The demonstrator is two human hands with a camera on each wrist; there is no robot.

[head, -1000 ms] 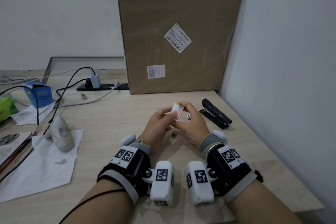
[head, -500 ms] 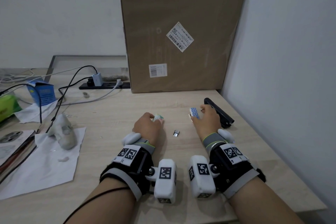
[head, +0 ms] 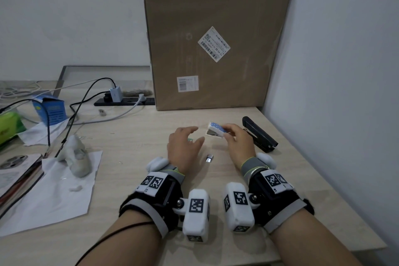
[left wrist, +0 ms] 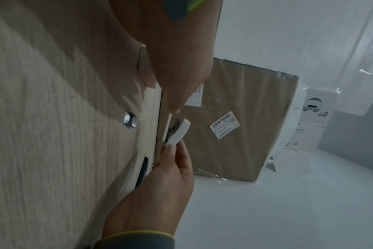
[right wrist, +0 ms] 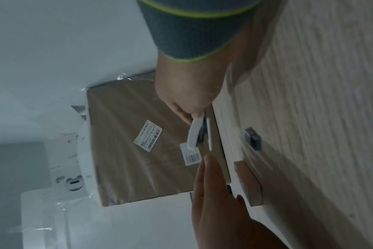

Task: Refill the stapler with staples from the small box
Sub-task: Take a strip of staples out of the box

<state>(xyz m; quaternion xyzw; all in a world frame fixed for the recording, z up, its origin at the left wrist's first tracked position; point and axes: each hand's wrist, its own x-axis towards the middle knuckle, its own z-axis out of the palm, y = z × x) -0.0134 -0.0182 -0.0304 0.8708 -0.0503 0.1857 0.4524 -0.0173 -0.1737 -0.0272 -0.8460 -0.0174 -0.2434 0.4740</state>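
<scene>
My right hand (head: pixel 227 132) pinches the small staple box (head: pixel 214 130), white with blue dots, a little above the desk. In the wrist views the box (left wrist: pixel 178 133) (right wrist: pixel 194 133) gapes open at one end and something dark shows inside. My left hand (head: pixel 191 136) lies just left of the box with fingers stretched toward it, holding nothing. Its fingertips (right wrist: pixel 209 160) stop short of the box. A small green piece (head: pixel 190 139) peeks out under that hand. The black stapler (head: pixel 259 134) lies closed on the desk right of my right hand.
A small metal piece (head: pixel 209 157) lies on the desk between my wrists. A big cardboard box (head: pixel 216 36) stands at the back, with the wall close on the right. Cables, a power strip (head: pixel 125 101), a blue carton (head: pixel 51 110) and papers (head: pixel 49 190) fill the left side.
The hands, together on the box a second ago, parted. The left one went down to the desk and now reaches out empty toward the box, which the right hand has brought back from the stapler.
</scene>
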